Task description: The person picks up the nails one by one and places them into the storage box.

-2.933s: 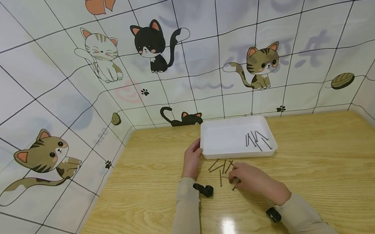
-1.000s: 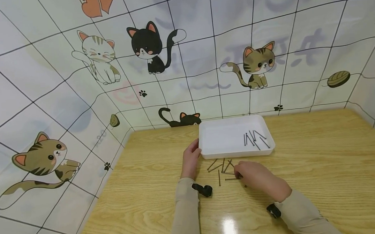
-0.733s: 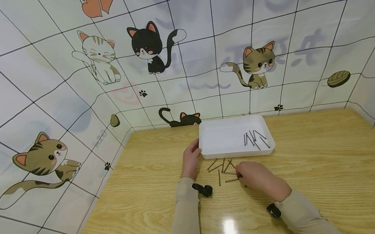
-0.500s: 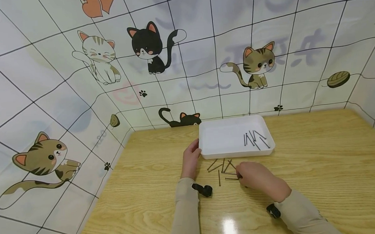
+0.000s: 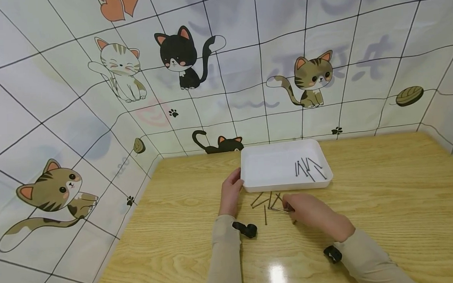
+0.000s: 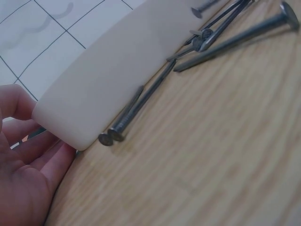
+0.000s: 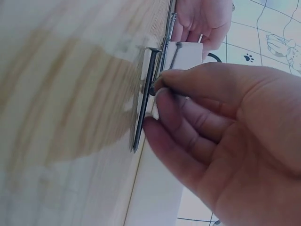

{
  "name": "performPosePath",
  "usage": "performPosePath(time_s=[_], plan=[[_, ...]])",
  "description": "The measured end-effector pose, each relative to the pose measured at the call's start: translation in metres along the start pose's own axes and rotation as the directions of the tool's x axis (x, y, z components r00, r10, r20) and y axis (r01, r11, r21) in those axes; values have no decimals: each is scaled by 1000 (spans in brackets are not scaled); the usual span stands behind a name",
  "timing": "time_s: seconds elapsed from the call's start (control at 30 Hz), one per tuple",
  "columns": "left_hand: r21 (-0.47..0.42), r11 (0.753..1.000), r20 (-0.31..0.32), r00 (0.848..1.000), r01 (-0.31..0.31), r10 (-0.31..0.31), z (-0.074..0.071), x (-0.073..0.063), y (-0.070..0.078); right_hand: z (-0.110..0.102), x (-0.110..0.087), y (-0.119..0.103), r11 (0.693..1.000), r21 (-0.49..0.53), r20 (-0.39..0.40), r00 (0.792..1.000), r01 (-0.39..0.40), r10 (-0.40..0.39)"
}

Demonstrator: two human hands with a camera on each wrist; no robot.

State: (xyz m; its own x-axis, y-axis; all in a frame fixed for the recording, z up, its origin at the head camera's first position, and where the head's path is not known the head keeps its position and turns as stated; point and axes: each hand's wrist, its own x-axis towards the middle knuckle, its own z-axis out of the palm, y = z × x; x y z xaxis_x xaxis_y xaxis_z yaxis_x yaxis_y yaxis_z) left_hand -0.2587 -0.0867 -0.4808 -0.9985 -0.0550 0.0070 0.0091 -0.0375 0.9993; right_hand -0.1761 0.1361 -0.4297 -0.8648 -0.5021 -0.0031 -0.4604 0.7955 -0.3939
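My left hand [image 5: 231, 194] grips the near left corner of a white tray [image 5: 266, 187], the thumb at its front and the fingers along its side. Several nails [image 5: 314, 169] lie in the tray's right part. In front of it, loose nails [image 5: 265, 215] are scattered on the wooden table. My right hand [image 5: 313, 211] is over the right end of this group, its thumb and index fingertip pinching a nail [image 7: 153, 89] whose head shows in the right wrist view. Another long nail [image 7: 146, 101] lies right at its other fingertips.
The wooden table [image 5: 384, 193] reaches back to a tiled wall sheet [image 5: 242, 65] printed with cartoon cats. In the left wrist view, two nails [image 6: 136, 110] lie against the tray's front wall. Black wrist cameras sit on both sleeves.
My right hand first shifted right, then slightly back left and toward the tray. The nail jutting left from under its fingers no longer shows there. The left hand stays at the tray corner.
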Motion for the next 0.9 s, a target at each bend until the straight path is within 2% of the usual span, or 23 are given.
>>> performPosePath(time_s=[0.27, 0.5, 0.7, 0.9], plan=[[31, 999, -3, 1000, -16, 16, -1, 1, -2, -3, 2, 2, 992, 129, -22, 1000, 0, 3], [47, 999, -3, 1000, -21, 21, -1, 1, -2, -6, 4, 8, 973, 227, -96, 995, 52, -31], [42, 999, 0, 1000, -25, 25, -1, 3, -4, -7, 5, 15, 918, 396, -144, 989, 22, 39], [31, 999, -1, 999, -37, 37, -1, 4, -7, -11, 6, 19, 873, 486, -142, 983, -30, 113]])
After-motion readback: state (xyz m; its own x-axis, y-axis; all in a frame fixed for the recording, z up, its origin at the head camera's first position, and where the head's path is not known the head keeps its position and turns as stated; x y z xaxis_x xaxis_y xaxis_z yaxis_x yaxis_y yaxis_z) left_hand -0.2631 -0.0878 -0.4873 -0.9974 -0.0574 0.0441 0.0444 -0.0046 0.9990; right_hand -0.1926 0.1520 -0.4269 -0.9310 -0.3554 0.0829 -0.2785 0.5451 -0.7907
